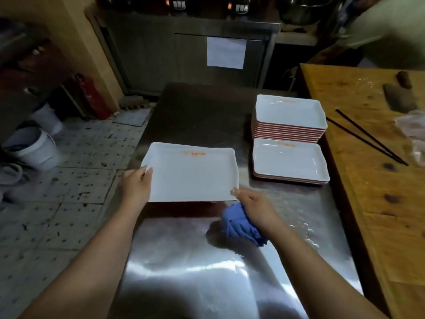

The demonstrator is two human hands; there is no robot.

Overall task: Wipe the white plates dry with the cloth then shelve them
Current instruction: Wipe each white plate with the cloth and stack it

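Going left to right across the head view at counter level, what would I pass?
White bucket → left hand → held white plate → low plate stack → black chopsticks on the wooden table.

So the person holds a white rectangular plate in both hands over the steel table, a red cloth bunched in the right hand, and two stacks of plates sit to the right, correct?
Not quite: the bunched cloth is blue, not red, as the head view shows. The rest holds: left hand and right hand hold the white rectangular plate over the steel table, with the taller stack and lower stack to the right.
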